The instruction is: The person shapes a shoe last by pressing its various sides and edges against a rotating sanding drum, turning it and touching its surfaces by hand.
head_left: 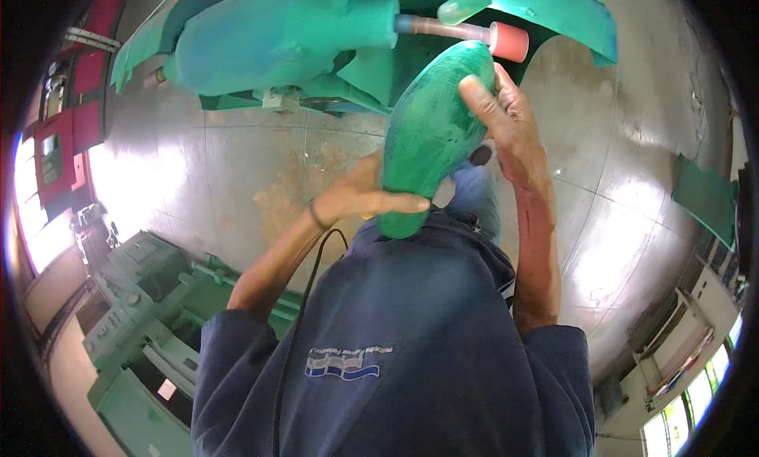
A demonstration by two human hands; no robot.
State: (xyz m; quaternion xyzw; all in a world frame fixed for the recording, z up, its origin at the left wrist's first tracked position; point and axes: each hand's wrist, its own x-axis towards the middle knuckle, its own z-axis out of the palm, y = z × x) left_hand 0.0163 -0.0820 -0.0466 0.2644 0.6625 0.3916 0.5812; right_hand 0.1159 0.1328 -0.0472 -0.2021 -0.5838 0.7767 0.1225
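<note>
The green shoe-shaped form (431, 133) is held up in front of the person's chest, long axis tilted, its narrow lower end toward the body and its broad rounded end pointing up and away. The left hand (360, 196) wraps the lower end, fingers (399, 204) lying across the front of it and grasping it. The right hand (506, 121) clasps the upper part from the side, thumb (477, 97) pressed flat on the green surface and the rest of its fingers hidden behind the form. Just beyond the right-hand fingers, close to the form's top end, a pink cylindrical wheel (510, 42) sits on a pale spindle (443, 28) that runs out of a green machine housing (277, 38). Below the hands lies a shiny tiled floor (237, 164); a grey-green machine (150, 299) stands well apart from the left-hand fingers, down on the person's left.
</note>
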